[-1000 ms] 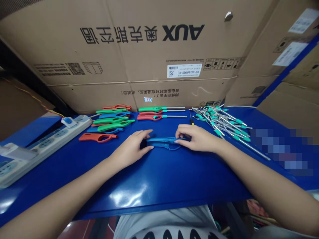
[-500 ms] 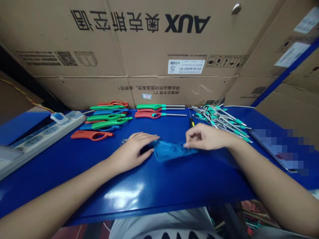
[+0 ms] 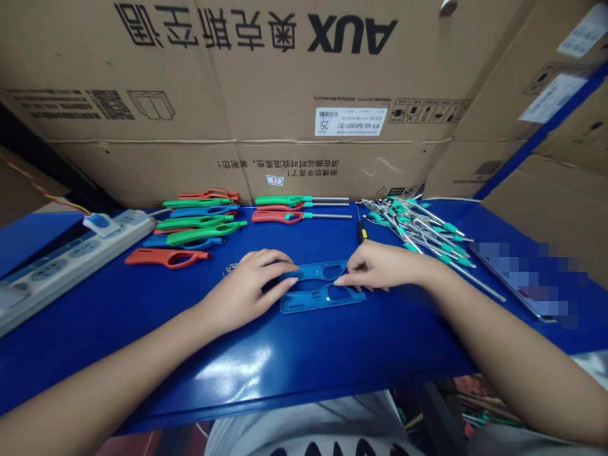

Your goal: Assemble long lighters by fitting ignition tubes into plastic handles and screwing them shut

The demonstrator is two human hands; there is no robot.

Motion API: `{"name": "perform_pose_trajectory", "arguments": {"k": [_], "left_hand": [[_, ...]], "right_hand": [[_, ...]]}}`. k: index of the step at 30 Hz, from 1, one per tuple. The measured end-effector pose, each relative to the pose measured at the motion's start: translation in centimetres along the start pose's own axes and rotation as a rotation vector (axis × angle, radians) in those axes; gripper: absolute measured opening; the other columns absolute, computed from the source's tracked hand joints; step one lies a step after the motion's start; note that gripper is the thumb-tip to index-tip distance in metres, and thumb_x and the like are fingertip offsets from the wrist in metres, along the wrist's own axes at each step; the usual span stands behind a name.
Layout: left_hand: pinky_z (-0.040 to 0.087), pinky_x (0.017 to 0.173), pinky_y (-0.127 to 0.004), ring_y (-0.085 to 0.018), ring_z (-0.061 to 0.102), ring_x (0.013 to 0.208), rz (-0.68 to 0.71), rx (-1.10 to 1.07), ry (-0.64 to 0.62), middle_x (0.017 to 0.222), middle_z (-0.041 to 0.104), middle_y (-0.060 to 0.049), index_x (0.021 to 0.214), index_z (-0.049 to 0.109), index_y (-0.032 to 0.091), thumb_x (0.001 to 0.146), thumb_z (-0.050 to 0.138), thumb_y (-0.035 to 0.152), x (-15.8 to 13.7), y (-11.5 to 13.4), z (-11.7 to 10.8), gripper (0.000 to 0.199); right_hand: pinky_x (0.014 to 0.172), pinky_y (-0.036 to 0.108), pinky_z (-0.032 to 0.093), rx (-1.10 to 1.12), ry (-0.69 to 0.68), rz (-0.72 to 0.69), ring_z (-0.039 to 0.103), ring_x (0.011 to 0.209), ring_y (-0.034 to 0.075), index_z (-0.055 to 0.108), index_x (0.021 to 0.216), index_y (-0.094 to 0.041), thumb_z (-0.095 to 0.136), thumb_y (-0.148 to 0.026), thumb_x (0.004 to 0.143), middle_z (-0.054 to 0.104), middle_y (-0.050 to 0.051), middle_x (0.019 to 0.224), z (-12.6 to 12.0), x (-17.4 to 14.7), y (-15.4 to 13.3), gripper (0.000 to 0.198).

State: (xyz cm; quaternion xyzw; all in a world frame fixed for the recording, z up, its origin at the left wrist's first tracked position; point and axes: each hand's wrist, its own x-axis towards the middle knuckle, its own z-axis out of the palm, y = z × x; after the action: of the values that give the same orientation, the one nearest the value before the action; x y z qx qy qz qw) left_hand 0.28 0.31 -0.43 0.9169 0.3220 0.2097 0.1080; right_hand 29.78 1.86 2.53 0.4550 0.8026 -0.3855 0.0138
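Two blue lighter shell halves lie side by side on the blue table, inner sides up. My left hand (image 3: 263,278) has its thumb and fingertips closed around the left end of the far half (image 3: 311,272). At that half's right end, my right hand (image 3: 373,266) curls its fingers, with the thumb over the trigger opening. The near half (image 3: 308,302) rests just in front, below both hands. A small white spot shows by its opening. Beyond my right hand lies a black and yellow screwdriver (image 3: 362,233).
Orange, green and blue lighter shells (image 3: 204,221) are stacked at the back left. Several lighters with metal rods (image 3: 304,216) lie at the back middle. A pile of rods with teal ends (image 3: 422,228) sits right, near a phone (image 3: 517,282). A power strip (image 3: 71,256) runs along the left.
The blurred blue shell piece between my hands now lies as two distinct halves on the table. My hands have barely shifted. The view has tilted slightly.
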Motion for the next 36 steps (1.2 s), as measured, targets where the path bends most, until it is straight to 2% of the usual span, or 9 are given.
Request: {"name": "perform_pose_trajectory", "arguments": {"k": [4, 7, 9, 12, 16, 25, 28, 32, 36], "left_hand": [[0.047, 0.098, -0.043, -0.025, 0.063, 0.115, 0.064, 0.041, -0.046, 0.122, 0.069, -0.007, 0.119, 0.068, 0.024, 0.097, 0.062, 0.047, -0.2, 1.3, -0.2, 0.032], [0.048, 0.099, -0.045, -0.027, 0.064, 0.115, 0.099, 0.069, -0.068, 0.124, 0.07, -0.007, 0.113, 0.069, 0.022, 0.092, 0.068, 0.049, -0.5, 1.9, 0.1, 0.034], [0.049, 0.099, -0.045, -0.027, 0.065, 0.114, 0.103, 0.086, -0.084, 0.125, 0.07, -0.006, 0.111, 0.069, 0.022, 0.093, 0.068, 0.044, -0.7, 1.9, 0.4, 0.029], [0.052, 0.097, -0.045, -0.026, 0.067, 0.112, 0.075, 0.105, -0.114, 0.123, 0.071, -0.006, 0.111, 0.069, 0.021, 0.095, 0.065, 0.039, -0.8, 1.9, 0.5, 0.024], [0.056, 0.094, -0.043, -0.027, 0.069, 0.109, 0.043, 0.129, -0.139, 0.12, 0.071, -0.008, 0.112, 0.069, 0.02, 0.097, 0.06, 0.038, -0.7, 2.0, 0.3, 0.025], [0.059, 0.09, -0.039, -0.026, 0.068, 0.109, 0.05, 0.104, -0.142, 0.121, 0.07, -0.008, 0.121, 0.066, 0.02, 0.095, 0.062, 0.042, -0.8, 2.1, -0.2, 0.034], [0.056, 0.095, -0.038, -0.025, 0.066, 0.113, 0.09, 0.079, -0.132, 0.123, 0.069, -0.007, 0.122, 0.065, 0.021, 0.098, 0.058, 0.039, -0.7, 2.2, 0.0, 0.031], [0.057, 0.093, -0.039, -0.024, 0.067, 0.109, 0.091, 0.083, -0.126, 0.119, 0.07, -0.008, 0.119, 0.067, 0.019, 0.101, 0.054, 0.034, -0.8, 2.0, 0.2, 0.027], [0.057, 0.089, -0.037, -0.024, 0.068, 0.104, 0.107, 0.08, -0.117, 0.114, 0.071, -0.009, 0.115, 0.068, 0.018, 0.1, 0.055, 0.032, -0.7, 1.8, 0.0, 0.025]], "right_hand": [[0.048, 0.024, 0.04, -0.046, 0.282, 0.077, 0.058, 0.046, 0.012, 0.065, 0.07, -0.017, 0.056, -0.066, 0.088, 0.069, 0.003, 0.064, -2.5, -1.5, 1.2, 0.052], [0.052, 0.027, 0.035, -0.383, 0.608, 0.31, 0.056, 0.051, 0.015, 0.061, 0.065, -0.018, 0.052, -0.054, 0.092, 0.066, 0.005, 0.061, -4.8, -2.8, 3.3, 0.046], [0.054, 0.029, 0.036, -0.498, 0.569, 0.488, 0.059, 0.057, 0.018, 0.061, 0.064, -0.019, 0.058, -0.045, 0.089, 0.066, 0.006, 0.063, -5.8, -3.6, 4.6, 0.036], [0.057, 0.028, 0.043, -0.343, 0.353, 0.607, 0.063, 0.059, 0.018, 0.061, 0.069, -0.02, 0.066, -0.042, 0.084, 0.067, 0.004, 0.064, -6.4, -4.6, 5.8, 0.027], [0.057, 0.029, 0.048, -0.224, 0.255, 0.72, 0.066, 0.06, 0.019, 0.059, 0.068, -0.02, 0.072, -0.04, 0.081, 0.069, 0.005, 0.067, -6.2, -5.1, 5.9, 0.027], [0.054, 0.026, 0.045, -0.251, 0.145, 0.651, 0.062, 0.058, 0.017, 0.06, 0.072, -0.018, 0.067, -0.022, 0.077, 0.065, 0.004, 0.064, -5.5, -4.1, 5.5, 0.009], [0.056, 0.029, 0.045, -0.306, 0.187, 0.633, 0.064, 0.064, 0.021, 0.062, 0.081, -0.016, 0.065, -0.028, 0.077, 0.07, 0.009, 0.075, -5.8, -4.2, 5.6, 0.013], [0.077, 0.034, 0.049, -0.392, 0.401, 0.579, 0.066, 0.101, 0.031, 0.062, 0.108, -0.016, 0.056, -0.032, 0.082, 0.069, 0.018, 0.118, -6.6, -4.8, 6.0, 0.032], [0.077, 0.034, 0.048, -0.395, 0.631, 0.53, 0.066, 0.099, 0.031, 0.061, 0.107, -0.017, 0.05, -0.032, 0.082, 0.07, 0.016, 0.112, -7.1, -5.1, 6.6, 0.03]]}}
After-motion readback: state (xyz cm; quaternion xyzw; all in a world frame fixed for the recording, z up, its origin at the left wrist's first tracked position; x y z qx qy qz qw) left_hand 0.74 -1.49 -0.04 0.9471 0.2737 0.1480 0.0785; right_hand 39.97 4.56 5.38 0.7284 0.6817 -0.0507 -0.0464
